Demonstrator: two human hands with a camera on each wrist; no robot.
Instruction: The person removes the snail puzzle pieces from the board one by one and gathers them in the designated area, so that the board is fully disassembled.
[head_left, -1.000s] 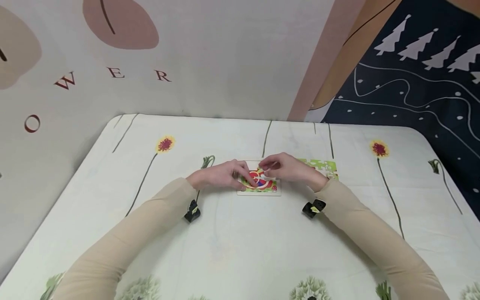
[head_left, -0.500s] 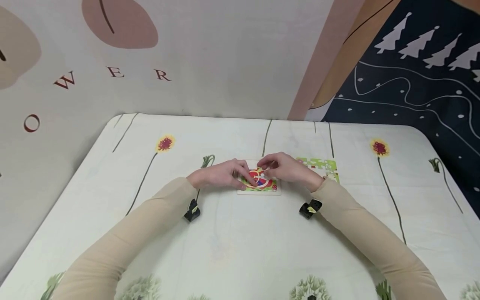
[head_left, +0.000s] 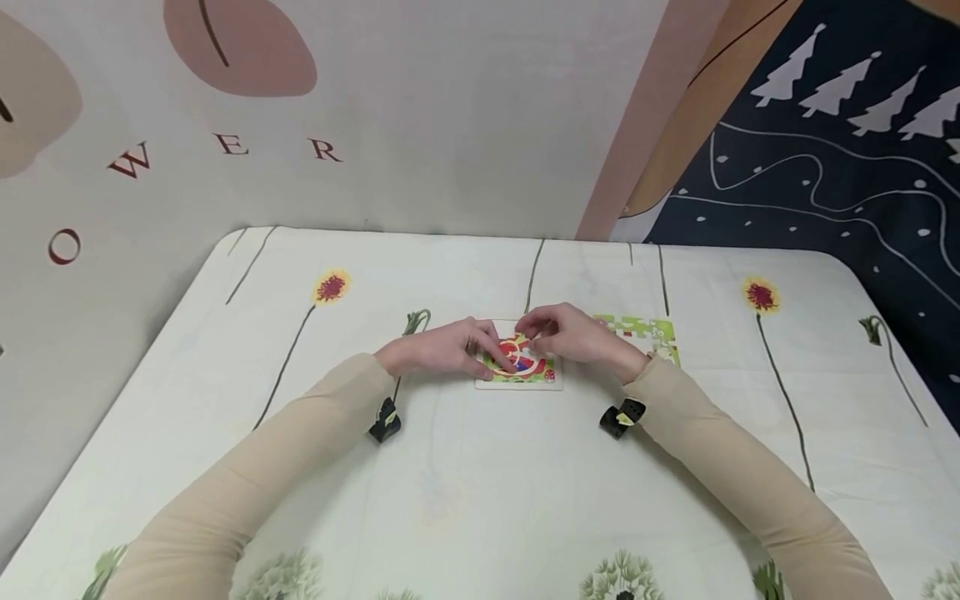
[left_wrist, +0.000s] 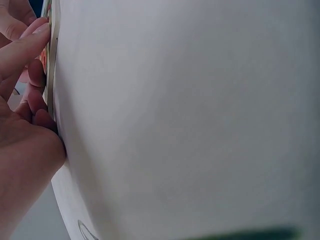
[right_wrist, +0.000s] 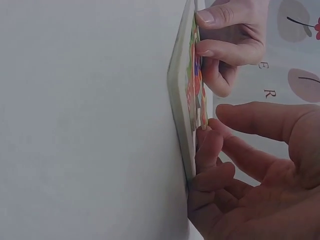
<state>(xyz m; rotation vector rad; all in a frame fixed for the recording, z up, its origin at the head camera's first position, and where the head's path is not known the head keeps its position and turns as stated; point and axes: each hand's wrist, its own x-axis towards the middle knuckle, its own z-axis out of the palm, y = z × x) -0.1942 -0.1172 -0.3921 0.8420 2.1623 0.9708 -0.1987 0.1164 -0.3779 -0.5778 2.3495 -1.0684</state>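
Note:
A jigsaw puzzle board point(head_left: 525, 387) with a pale rim lies flat on the table, its picture red, blue and green. My left hand point(head_left: 448, 346) reaches in from its left side. The left index finger point(right_wrist: 212, 50) presses on the picture, and the left thumb point(right_wrist: 214, 17) rests near the rim. At the board's far right corner is my right hand point(head_left: 573, 333), fingers bent. Its fingertips hold a thin puzzle piece point(right_wrist: 203, 111), which stands tilted up from the board in the right wrist view. From the head, my fingers hide most of that piece.
Right of the board lies a group of green and white puzzle pieces point(head_left: 654, 335), partly behind my right wrist. A white flower-print cloth point(head_left: 465, 483) covers the table. A wall hanging with letters point(head_left: 450, 125) rises behind the far edge.
My right hand and wrist have shifted slightly left over the board, then stayed nearly still. The left hand keeps its place on the puzzle.

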